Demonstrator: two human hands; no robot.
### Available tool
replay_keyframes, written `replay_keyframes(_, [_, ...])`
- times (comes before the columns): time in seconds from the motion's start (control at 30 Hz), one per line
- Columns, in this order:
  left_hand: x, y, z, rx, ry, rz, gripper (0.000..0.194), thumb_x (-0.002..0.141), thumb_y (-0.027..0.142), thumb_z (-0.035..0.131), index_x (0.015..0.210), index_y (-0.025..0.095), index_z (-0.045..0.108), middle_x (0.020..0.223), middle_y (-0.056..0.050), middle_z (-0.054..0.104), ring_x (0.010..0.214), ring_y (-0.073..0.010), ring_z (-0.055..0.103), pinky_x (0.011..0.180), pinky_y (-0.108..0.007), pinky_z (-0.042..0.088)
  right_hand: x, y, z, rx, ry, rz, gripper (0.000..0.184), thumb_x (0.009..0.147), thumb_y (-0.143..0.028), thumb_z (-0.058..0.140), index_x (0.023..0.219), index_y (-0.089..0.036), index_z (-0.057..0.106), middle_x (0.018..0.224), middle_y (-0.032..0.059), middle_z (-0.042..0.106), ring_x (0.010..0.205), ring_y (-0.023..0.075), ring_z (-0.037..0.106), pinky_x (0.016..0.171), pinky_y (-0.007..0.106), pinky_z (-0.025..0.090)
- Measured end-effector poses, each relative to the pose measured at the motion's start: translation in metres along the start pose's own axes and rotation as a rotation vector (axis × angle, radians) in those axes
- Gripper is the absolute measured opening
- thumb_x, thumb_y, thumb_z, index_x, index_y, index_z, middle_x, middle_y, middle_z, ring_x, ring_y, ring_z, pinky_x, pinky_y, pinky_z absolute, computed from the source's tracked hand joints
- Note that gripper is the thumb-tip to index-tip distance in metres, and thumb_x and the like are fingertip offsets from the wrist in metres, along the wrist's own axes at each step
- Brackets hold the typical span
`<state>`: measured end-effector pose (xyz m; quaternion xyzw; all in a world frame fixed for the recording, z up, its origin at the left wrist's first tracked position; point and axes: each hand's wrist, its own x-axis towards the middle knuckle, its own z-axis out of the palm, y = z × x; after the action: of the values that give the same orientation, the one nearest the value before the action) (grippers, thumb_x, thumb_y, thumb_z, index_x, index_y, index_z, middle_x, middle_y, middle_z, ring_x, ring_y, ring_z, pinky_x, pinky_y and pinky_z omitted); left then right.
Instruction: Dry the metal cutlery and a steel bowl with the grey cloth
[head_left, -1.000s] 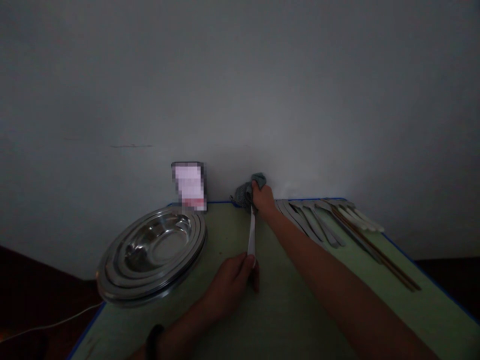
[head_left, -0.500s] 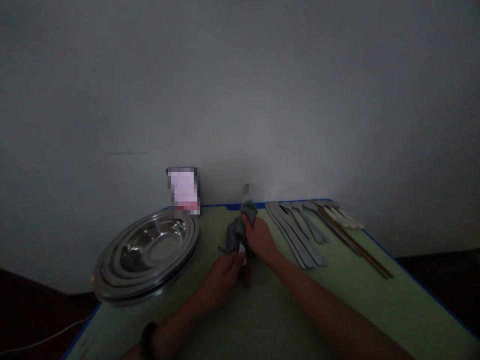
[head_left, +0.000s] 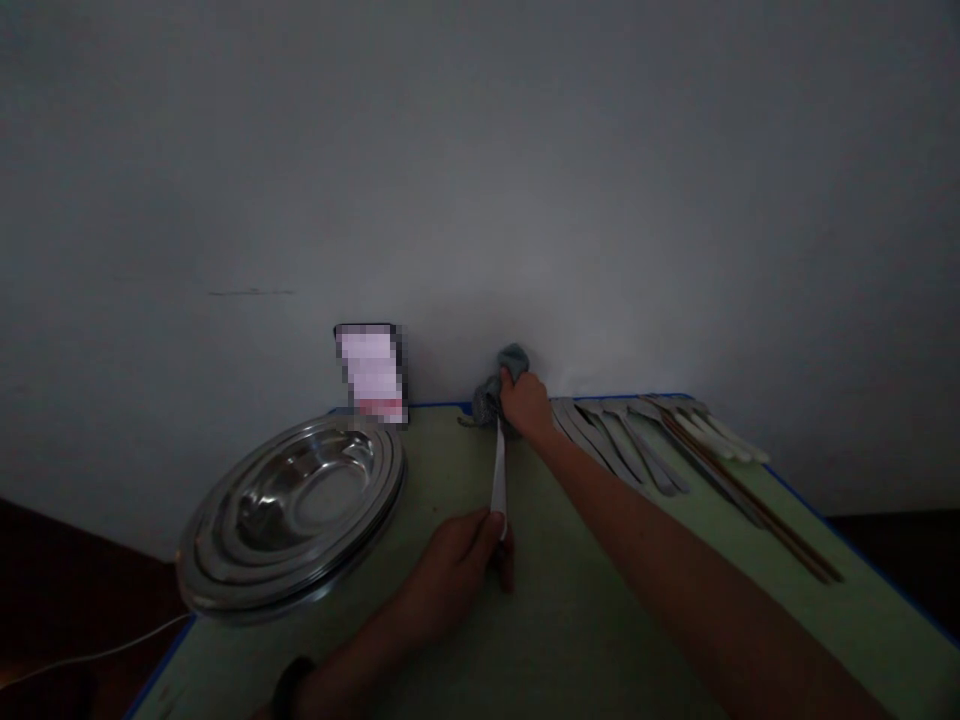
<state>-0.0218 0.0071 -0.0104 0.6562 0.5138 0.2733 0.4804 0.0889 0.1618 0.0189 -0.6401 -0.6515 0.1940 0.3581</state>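
My left hand [head_left: 459,562] is closed round the near end of a long metal utensil [head_left: 499,480] that points away from me over the green table [head_left: 570,620]. At the utensil's far end my right hand [head_left: 527,405] is clenched on a grey-blue cloth [head_left: 496,385], which wraps the tip near the wall. The tip itself is hidden by the cloth.
A stack of shiny steel plates [head_left: 292,510] sits at the left of the table. Several metal utensils [head_left: 622,445] and wooden chopsticks [head_left: 750,490] lie in a row at the right. A small blurred card [head_left: 370,372] leans on the wall. A white cable [head_left: 90,655] runs off left.
My right hand slid the cloth from the utensil's near part, close to my left hand, back out to its far tip. My left hand kept its hold.
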Motion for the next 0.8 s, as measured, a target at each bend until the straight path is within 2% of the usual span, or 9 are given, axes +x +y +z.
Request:
replay_keyframes(0.17, [0.002,-0.001,-0.001,-0.005,-0.006,0.002,0.039,0.092,0.04,0.029,0.072,0.019,0.055,0.06,0.002,0.06,0.062,-0.0141,0.057,0.064,-0.024,0.041,0.015,-0.004,0.004,-0.057,0.071,0.077,0.043,0.091,-0.035,0.033,0.095,-0.004,0.063,0.095,0.0244,0.065,0.095,0.0282,0.063,0.078,0.035,0.046])
replay_keyframes(0.37, [0.003,0.004,0.0,0.018,0.008,-0.029,0.038,0.091,0.041,0.03,0.071,0.019,0.054,0.059,0.001,0.06,0.062,-0.0153,0.057,0.062,-0.024,0.041,0.007,-0.004,0.003,-0.072,0.081,0.1,0.045,0.092,-0.038,0.031,0.094,-0.006,0.063,0.093,0.0224,0.066,0.092,0.0268,0.064,0.075,0.035,0.047])
replay_keyframes(0.5, [0.003,0.004,0.0,0.022,0.008,-0.019,0.038,0.09,0.042,0.029,0.07,0.019,0.053,0.058,0.001,0.06,0.062,-0.0159,0.058,0.063,-0.025,0.041,-0.012,-0.002,0.0,-0.081,0.054,0.09,0.044,0.092,-0.037,0.033,0.091,-0.006,0.064,0.092,0.023,0.067,0.09,0.0274,0.065,0.073,0.034,0.046])
replay_keyframes(0.7, [0.003,-0.001,0.002,0.03,0.05,0.004,0.038,0.09,0.042,0.031,0.07,0.019,0.054,0.055,0.002,0.058,0.058,-0.0164,0.057,0.063,-0.026,0.041,-0.057,0.003,-0.002,-0.074,0.005,0.062,0.045,0.092,-0.039,0.033,0.087,-0.007,0.065,0.09,0.0225,0.068,0.088,0.0269,0.066,0.072,0.031,0.045])
replay_keyframes(0.8, [0.003,-0.001,0.003,0.042,0.058,0.026,0.038,0.09,0.042,0.031,0.071,0.019,0.055,0.055,0.001,0.06,0.058,-0.0164,0.057,0.063,-0.026,0.042,-0.077,0.006,0.0,-0.035,-0.016,0.041,0.044,0.093,-0.039,0.032,0.085,-0.011,0.065,0.089,0.0176,0.069,0.086,0.0231,0.066,0.071,0.028,0.044])
